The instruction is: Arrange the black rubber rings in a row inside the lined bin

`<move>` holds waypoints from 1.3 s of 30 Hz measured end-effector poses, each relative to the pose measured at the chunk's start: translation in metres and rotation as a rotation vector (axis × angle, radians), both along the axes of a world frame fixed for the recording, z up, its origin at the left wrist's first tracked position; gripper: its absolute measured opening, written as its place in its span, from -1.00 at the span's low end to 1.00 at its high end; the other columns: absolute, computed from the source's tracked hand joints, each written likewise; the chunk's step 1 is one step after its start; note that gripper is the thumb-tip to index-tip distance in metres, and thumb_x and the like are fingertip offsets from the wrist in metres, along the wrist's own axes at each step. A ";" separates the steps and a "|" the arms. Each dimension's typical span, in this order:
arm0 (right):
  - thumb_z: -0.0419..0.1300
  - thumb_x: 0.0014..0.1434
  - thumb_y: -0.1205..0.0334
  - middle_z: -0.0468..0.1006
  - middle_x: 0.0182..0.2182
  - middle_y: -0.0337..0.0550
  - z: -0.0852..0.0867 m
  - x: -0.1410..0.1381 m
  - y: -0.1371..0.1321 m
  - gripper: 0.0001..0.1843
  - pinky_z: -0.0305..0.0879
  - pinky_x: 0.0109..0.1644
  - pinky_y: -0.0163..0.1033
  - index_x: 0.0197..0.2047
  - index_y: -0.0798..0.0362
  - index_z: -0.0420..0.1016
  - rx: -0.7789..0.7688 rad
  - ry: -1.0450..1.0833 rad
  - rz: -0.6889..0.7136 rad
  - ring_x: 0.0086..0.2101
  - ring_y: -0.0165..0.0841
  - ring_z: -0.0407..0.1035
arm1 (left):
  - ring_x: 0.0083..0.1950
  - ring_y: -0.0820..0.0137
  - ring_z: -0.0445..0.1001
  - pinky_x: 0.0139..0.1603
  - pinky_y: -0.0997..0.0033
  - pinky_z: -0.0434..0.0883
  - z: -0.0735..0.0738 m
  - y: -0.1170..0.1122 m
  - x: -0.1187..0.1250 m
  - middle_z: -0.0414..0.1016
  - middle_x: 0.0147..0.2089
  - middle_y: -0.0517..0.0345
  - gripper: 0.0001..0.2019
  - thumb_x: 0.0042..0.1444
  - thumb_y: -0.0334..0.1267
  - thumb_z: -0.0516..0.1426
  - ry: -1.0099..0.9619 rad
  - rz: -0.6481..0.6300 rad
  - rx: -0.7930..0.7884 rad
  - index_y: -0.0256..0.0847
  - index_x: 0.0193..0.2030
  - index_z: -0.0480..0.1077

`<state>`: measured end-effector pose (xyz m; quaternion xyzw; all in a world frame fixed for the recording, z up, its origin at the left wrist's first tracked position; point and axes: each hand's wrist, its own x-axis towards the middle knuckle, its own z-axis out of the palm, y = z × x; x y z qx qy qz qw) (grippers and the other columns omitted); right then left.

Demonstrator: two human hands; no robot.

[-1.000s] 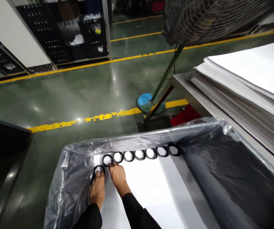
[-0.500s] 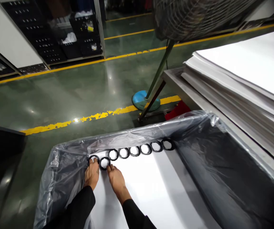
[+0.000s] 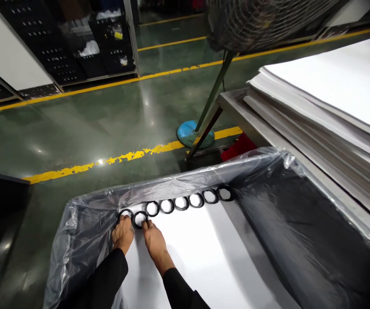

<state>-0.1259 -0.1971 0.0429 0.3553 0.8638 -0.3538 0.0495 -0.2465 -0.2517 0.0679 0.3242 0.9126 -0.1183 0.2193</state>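
Note:
Several black rings (image 3: 181, 209) lie in a row on a white sheet (image 3: 191, 257) along the far side of a bin lined with clear plastic (image 3: 75, 240). At the row's left end, my left hand (image 3: 123, 234) has its fingers closed on the near edge of the leftmost ring (image 3: 126, 210). Beside it, my right hand (image 3: 154, 240) pinches the right rim of the second ring (image 3: 133, 221). That second ring sits slightly nearer to me than the rings to its right. Both rings rest on the sheet, and my fingertips partly cover them.
To the right, a metal table (image 3: 233, 101) carries a stack of large white sheets (image 3: 333, 81). A standing fan (image 3: 252, 25) with a blue base (image 3: 188, 134) stands beyond the bin. Shelves with black crates (image 3: 107, 56) are at the back left.
My right fingertips have shifted slightly onto the rim of the second ring. My left hand stays at the leftmost ring; the whole view has moved a little.

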 end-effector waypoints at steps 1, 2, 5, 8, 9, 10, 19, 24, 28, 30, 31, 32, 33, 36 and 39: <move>0.12 0.29 0.19 0.48 -0.05 -0.09 0.003 0.004 0.001 -0.64 0.46 -0.09 -0.07 0.14 0.04 0.31 0.002 0.008 -0.001 -0.16 -0.30 0.45 | -0.03 0.25 0.49 -0.07 0.11 0.50 0.001 0.002 0.000 0.38 0.15 -0.04 -0.64 0.23 -0.23 0.11 0.001 0.003 -0.003 -0.21 0.15 0.28; 0.11 0.30 0.21 0.48 -0.06 -0.09 0.006 0.009 0.002 -0.60 0.47 -0.11 -0.08 0.19 0.03 0.26 0.008 0.014 -0.008 -0.18 -0.31 0.46 | -0.06 0.27 0.50 -0.11 0.14 0.51 0.003 0.003 -0.001 0.40 0.12 -0.03 -0.64 0.23 -0.22 0.11 0.002 0.005 -0.005 -0.21 0.15 0.28; 0.08 0.31 0.24 0.48 -0.06 -0.10 0.015 0.031 0.013 -0.54 0.49 -0.18 -0.15 0.26 -0.01 0.15 0.049 -0.007 -0.113 -0.27 -0.37 0.46 | -0.15 0.32 0.51 -0.20 0.21 0.53 0.007 0.007 -0.001 0.44 0.03 0.00 -0.66 0.24 -0.21 0.10 0.007 0.005 -0.008 -0.22 0.14 0.28; 0.06 0.33 0.21 0.42 0.02 -0.05 0.021 0.055 0.035 -0.53 0.49 -0.23 -0.18 0.27 0.01 0.11 0.131 -0.090 -0.311 -0.28 -0.38 0.45 | -0.24 0.37 0.51 -0.28 0.28 0.52 0.011 0.009 0.004 0.45 -0.02 0.03 -0.67 0.25 -0.22 0.09 0.046 0.021 -0.007 -0.22 0.12 0.28; 0.05 0.33 0.20 0.39 0.04 -0.03 0.021 0.061 0.044 -0.53 0.49 -0.24 -0.18 0.27 0.01 0.11 0.158 -0.118 -0.363 -0.27 -0.38 0.44 | -0.27 0.39 0.50 -0.31 0.31 0.52 0.012 0.009 0.007 0.45 -0.04 0.03 -0.68 0.25 -0.22 0.09 0.070 0.028 -0.004 -0.23 0.11 0.28; 0.05 0.33 0.19 0.39 0.05 -0.03 0.021 0.065 0.053 -0.54 0.48 -0.25 -0.18 0.26 0.00 0.11 0.179 -0.139 -0.392 -0.27 -0.38 0.44 | -0.29 0.41 0.50 -0.33 0.33 0.51 0.014 0.010 0.011 0.45 -0.05 0.03 -0.69 0.25 -0.22 0.08 0.095 0.029 0.005 -0.24 0.10 0.29; 0.13 0.28 0.19 0.47 -0.13 -0.14 0.019 0.064 0.078 -0.81 0.44 -0.27 -0.23 -0.09 0.09 0.41 0.205 -0.215 -0.217 -0.31 -0.41 0.41 | 0.05 0.22 0.43 -0.01 0.07 0.45 0.012 0.008 0.050 0.41 0.09 -0.01 -0.72 0.24 -0.19 0.09 0.089 -0.351 0.188 -0.22 0.05 0.36; 0.12 0.29 0.18 0.46 -0.14 -0.15 0.020 0.074 0.072 -0.81 0.43 -0.25 -0.22 -0.08 0.08 0.41 0.219 -0.224 -0.169 -0.31 -0.41 0.40 | 0.06 0.22 0.44 0.04 0.04 0.42 0.003 0.005 0.037 0.46 0.04 0.02 -0.76 0.24 -0.24 0.10 0.075 -0.397 0.188 -0.21 0.01 0.39; 0.11 0.29 0.19 0.46 -0.15 -0.15 0.016 0.077 0.072 -0.80 0.43 -0.25 -0.22 -0.05 0.07 0.40 0.222 -0.209 -0.150 -0.31 -0.41 0.40 | 0.02 0.24 0.45 -0.01 0.06 0.44 0.000 0.010 0.030 0.47 0.00 0.04 -0.76 0.24 -0.23 0.09 0.065 -0.417 0.189 -0.21 0.02 0.39; 0.12 0.29 0.20 0.46 -0.14 -0.15 0.015 0.077 0.072 -0.79 0.43 -0.25 -0.21 -0.03 0.06 0.39 0.225 -0.199 -0.147 -0.31 -0.41 0.40 | 0.02 0.23 0.45 0.00 0.05 0.44 -0.002 0.012 0.030 0.47 0.01 0.03 -0.74 0.24 -0.24 0.10 0.061 -0.424 0.182 -0.21 0.04 0.37; 0.12 0.29 0.21 0.46 -0.14 -0.15 0.015 0.077 0.072 -0.78 0.44 -0.25 -0.21 -0.03 0.06 0.39 0.227 -0.193 -0.146 -0.31 -0.41 0.40 | 0.03 0.22 0.45 0.00 0.04 0.44 -0.003 0.012 0.031 0.47 0.01 0.03 -0.73 0.23 -0.25 0.10 0.059 -0.425 0.179 -0.21 0.05 0.37; 0.12 0.28 0.21 0.46 -0.14 -0.15 0.015 0.077 0.071 -0.78 0.44 -0.25 -0.20 -0.02 0.06 0.39 0.228 -0.185 -0.145 -0.31 -0.41 0.40 | 0.03 0.22 0.45 0.01 0.04 0.44 -0.004 0.011 0.032 0.46 0.02 0.03 -0.73 0.23 -0.25 0.10 0.058 -0.425 0.176 -0.21 0.06 0.36; 0.12 0.29 0.20 0.46 -0.15 -0.15 0.016 0.077 0.071 -0.77 0.44 -0.25 -0.20 -0.01 0.06 0.39 0.228 -0.174 -0.144 -0.31 -0.41 0.40 | 0.04 0.22 0.44 0.01 0.04 0.43 -0.005 0.011 0.033 0.46 0.02 0.03 -0.72 0.23 -0.25 0.10 0.058 -0.423 0.173 -0.20 0.07 0.36; 0.10 0.30 0.18 0.46 -0.14 -0.15 0.017 0.081 0.069 -0.71 0.44 -0.26 -0.20 0.07 0.04 0.34 0.229 -0.137 -0.156 -0.32 -0.41 0.41 | 0.05 0.21 0.44 0.03 0.02 0.42 -0.007 0.010 0.034 0.45 0.03 0.03 -0.72 0.23 -0.25 0.11 0.060 -0.416 0.171 -0.20 0.07 0.35; 0.07 0.32 0.17 0.45 -0.11 -0.13 0.018 0.087 0.073 -0.64 0.45 -0.28 -0.22 0.16 0.02 0.26 0.238 -0.147 -0.232 -0.34 -0.42 0.41 | 0.05 0.21 0.43 0.04 0.01 0.41 -0.005 0.011 0.034 0.45 0.03 0.03 -0.72 0.23 -0.25 0.11 0.056 -0.415 0.174 -0.20 0.07 0.35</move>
